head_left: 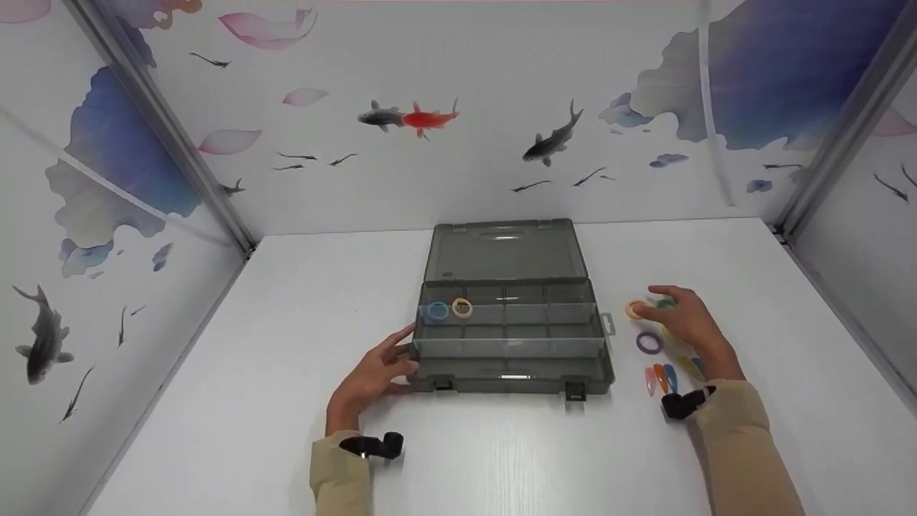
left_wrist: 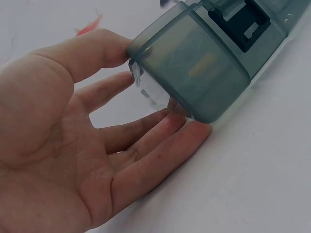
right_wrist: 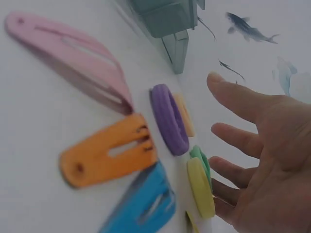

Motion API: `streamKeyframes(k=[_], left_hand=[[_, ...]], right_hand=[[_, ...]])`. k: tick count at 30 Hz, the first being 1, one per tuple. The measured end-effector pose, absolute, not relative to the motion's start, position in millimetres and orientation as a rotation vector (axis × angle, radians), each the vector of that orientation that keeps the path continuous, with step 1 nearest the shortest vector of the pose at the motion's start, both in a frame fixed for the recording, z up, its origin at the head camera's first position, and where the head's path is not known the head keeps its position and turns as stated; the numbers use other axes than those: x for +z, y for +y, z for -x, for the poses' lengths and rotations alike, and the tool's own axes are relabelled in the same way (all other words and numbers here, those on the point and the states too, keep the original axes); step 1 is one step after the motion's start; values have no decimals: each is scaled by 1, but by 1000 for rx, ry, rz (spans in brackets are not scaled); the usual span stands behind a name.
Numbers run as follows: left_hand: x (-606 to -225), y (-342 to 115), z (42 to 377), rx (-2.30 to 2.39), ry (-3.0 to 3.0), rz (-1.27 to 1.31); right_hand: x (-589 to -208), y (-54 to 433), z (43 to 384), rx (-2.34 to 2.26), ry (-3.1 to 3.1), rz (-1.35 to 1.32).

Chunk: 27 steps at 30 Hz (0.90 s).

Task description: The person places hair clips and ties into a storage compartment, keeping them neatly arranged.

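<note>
A translucent grey compartment box (head_left: pixel 512 369) lies on the white table with its lid (head_left: pixel 509 251) folded back. A blue hair tie (head_left: pixel 438 310) and a pale yellow hair tie (head_left: pixel 462 308) are inside its left part. My left hand (head_left: pixel 369 376) touches the box's left side, thumb near the front corner, fingers mostly straight. My right hand (head_left: pixel 684 319) hovers over the loose hair ties, fingers spread and holding nothing. Near its thumb lies an orange hair tie (head_left: pixel 632 309). Close by are a purple hair tie (head_left: pixel 649 342), a green one (right_wrist: pixel 200 160) and a yellow one (right_wrist: pixel 201 187).
Nearer me on the right lie a pink hair clip (head_left: pixel 650 380), an orange clip (head_left: pixel 660 378) and a blue clip (head_left: pixel 670 378), with a yellow clip (head_left: pixel 689 367) beside them. Printed white panels (head_left: pixel 494 193) enclose the table at the back and sides.
</note>
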<state>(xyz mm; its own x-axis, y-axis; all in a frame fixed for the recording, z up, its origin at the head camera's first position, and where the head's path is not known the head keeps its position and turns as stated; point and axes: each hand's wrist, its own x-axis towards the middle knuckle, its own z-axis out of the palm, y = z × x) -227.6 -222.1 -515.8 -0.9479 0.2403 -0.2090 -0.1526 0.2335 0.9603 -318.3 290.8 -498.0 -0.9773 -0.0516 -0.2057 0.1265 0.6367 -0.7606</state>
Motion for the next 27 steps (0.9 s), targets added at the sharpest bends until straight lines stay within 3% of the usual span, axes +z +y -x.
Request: streamKeyframes(k=[27], left_hand=[[-517,-224,228,1777,2180,-98]], right_hand=[[-504,275,319,-1087,2797,-143]])
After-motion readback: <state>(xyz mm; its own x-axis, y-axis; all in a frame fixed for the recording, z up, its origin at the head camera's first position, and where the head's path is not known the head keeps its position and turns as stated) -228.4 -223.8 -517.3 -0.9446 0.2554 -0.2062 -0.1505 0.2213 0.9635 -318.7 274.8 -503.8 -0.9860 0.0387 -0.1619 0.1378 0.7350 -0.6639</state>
